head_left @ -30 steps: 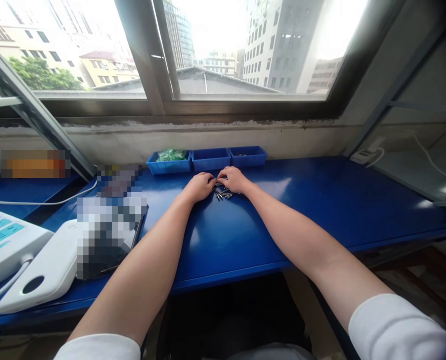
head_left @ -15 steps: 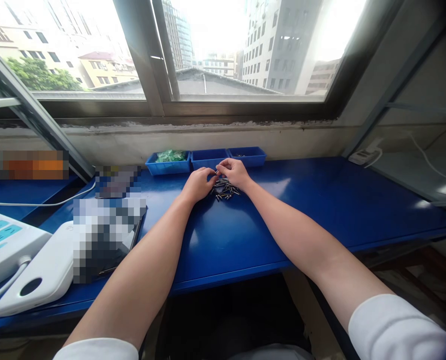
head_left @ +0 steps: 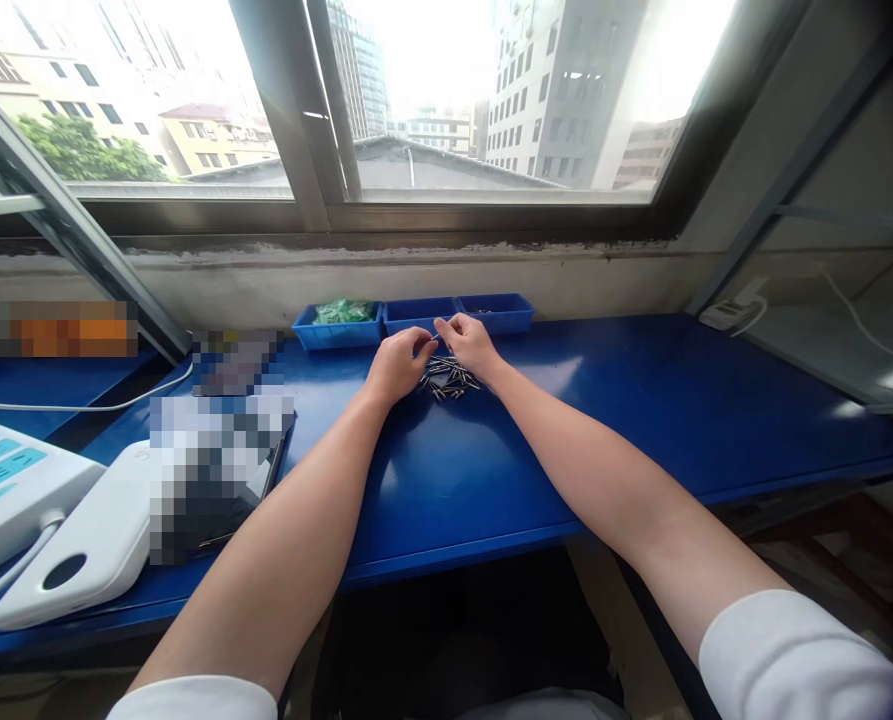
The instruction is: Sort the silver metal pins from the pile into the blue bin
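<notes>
My left hand (head_left: pixel 399 364) pinches a thin, short metal pin (head_left: pixel 435 338) between thumb and forefinger, above a pile. Close beside it, my right hand (head_left: pixel 471 343) has its thumb and forefinger pressed together at the pin's upper end. Whatever sits inside the right pinch is too small to make out. Under and just in front of both hands lies a loose pile of slim metal pins (head_left: pixel 452 378), silver with dark parts, pointing in various directions. My left fingers hide the pile's left edge.
Three joined blue bins stand behind the hands: the left bin (head_left: pixel 312 332) with green plastic packets, the middle bin (head_left: pixel 420 322), and the right bin (head_left: pixel 517 316) with small dark parts. A white power strip (head_left: pixel 18 490) and a white oblong device (head_left: pixel 90 550) lie at left on the blue table (head_left: pixel 461 500).
My right thumb and forefinger have risen slightly, and the fingertips of both hands have shifted around the small pin. The pile and bins stay where they were.
</notes>
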{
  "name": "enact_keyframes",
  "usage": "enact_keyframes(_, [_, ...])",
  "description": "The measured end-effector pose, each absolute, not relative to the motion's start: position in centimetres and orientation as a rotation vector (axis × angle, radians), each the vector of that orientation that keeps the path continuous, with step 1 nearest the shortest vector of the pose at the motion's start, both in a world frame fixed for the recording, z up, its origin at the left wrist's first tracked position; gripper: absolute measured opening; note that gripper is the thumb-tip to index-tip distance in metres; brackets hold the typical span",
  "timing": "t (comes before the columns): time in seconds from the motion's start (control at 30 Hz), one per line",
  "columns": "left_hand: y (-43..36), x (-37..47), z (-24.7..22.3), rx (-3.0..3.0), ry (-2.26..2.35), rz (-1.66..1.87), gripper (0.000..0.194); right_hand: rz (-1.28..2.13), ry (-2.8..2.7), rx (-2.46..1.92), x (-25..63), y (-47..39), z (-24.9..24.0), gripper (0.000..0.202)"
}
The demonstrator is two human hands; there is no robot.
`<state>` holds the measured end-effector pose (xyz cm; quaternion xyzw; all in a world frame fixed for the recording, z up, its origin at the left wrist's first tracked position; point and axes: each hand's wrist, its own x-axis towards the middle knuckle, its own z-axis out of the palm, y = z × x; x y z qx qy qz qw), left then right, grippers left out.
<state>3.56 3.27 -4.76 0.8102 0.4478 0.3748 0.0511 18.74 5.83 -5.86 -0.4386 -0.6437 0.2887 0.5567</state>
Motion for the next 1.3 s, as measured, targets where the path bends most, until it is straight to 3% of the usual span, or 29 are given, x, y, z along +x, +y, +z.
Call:
enact_keyframes(0.23, [3.2,3.8,-4.8,2.501,1.376,1.149,0.028,0.643,-1.571,-1.131,18.9,5.7,-5.9,0.051])
enact_keyframes(0.43, [3.5,3.6,-5.0,2.47,1.449,1.126,0.031,0.824,-1.516,-0.899,18.7,5.0,-5.5,0.031])
enact_keyframes(0.6, [3.8,3.5,-5.1,2.431,1.501,1.145,0.032,0.776,-1.521,-0.896,18.9,4.8,-5.2,0.026])
enact_keyframes(0.9, [4.6,3.2,-6.0,2.308,1.835,0.974,0.039,0.039,-1.96,-1.574,19.3,5.2,-5.0,0.058])
enact_keyframes(1.3, [4.8,3.2,-6.5,2.316,1.908,0.772,0.041,-0.102,-2.095,-1.808,18.8,5.8,-5.4,0.067])
